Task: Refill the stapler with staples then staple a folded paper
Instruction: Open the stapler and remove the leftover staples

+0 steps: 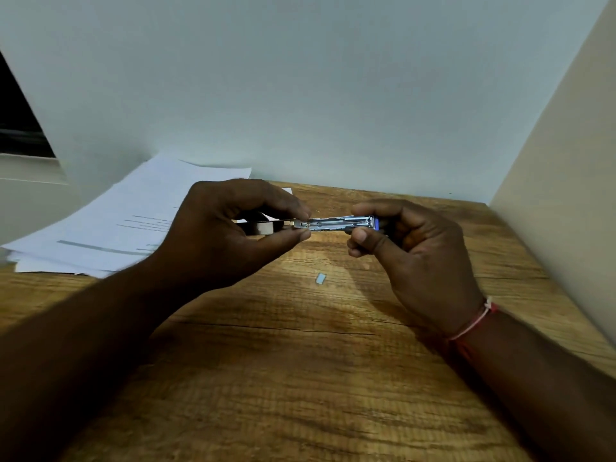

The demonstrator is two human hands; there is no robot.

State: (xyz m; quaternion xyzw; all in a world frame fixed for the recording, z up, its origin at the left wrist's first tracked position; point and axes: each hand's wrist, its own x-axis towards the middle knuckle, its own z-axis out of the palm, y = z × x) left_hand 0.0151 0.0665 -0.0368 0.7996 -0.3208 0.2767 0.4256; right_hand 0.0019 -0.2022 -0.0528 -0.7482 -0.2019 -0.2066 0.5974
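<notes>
I hold a small metal stapler (336, 224) level above the wooden table (300, 378), its staple channel facing up and its blue end to the right. My right hand (410, 255) grips that blue end between thumb and fingers. My left hand (230, 231) pinches the left end of the channel with thumb and forefinger, and a dark shiny part of the stapler (260, 228) lies inside its palm. A small pale strip of staples (321, 278) lies on the table below the stapler. A loose stack of white printed papers (126, 225) rests at the back left.
A pale wall (300, 95) rises right behind the table. A cream panel (566, 178) closes off the right side. A dark window opening (16, 121) shows at the far left. Bare wood stretches in front of my hands.
</notes>
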